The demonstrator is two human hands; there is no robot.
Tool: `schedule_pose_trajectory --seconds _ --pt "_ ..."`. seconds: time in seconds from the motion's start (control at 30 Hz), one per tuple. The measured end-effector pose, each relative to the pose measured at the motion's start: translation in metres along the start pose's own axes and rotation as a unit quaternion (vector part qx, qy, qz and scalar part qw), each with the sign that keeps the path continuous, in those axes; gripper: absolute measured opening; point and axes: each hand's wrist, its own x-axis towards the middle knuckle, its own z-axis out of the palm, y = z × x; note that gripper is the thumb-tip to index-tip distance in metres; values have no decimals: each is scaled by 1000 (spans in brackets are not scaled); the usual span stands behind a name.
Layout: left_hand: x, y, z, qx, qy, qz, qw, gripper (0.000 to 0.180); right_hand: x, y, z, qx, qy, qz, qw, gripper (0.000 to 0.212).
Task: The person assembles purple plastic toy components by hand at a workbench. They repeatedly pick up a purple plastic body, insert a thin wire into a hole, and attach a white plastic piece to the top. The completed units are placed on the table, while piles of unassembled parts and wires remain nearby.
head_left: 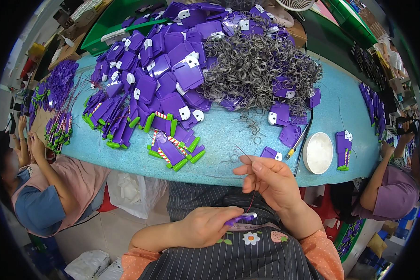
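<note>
Low in front of my apron, my left hand [204,227] is closed on a small purple plastic part [238,219] with a white end. A thin dark red wire [252,201] runs up from that part to my right hand [274,179], which pinches it near the table's front edge. Just beyond my right hand lies a loose purple part [270,153] with a white eye piece. To the left rests a cluster of purple pieces [169,151] with green feet and red-striped strips. The fingertips of my left hand are partly hidden.
Purple parts [147,86] and tangled grey wire rings [261,67] heap across the blue table [214,158]. A white bowl [318,153] and a black cable tool [301,136] lie right, beside a finished-looking figure [344,150]. People work at both sides.
</note>
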Motion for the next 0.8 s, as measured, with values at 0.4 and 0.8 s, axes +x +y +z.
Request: schedule_pose_trajectory --seconds 0.4,0.8 --pt "6 4 9 -475 203 -211 830 33 -13 13 18 -566 52 -524 634 26" --pt "-1 -6 23 -334 225 -176 898 28 -4 18 20 -560 69 -474 676 16"
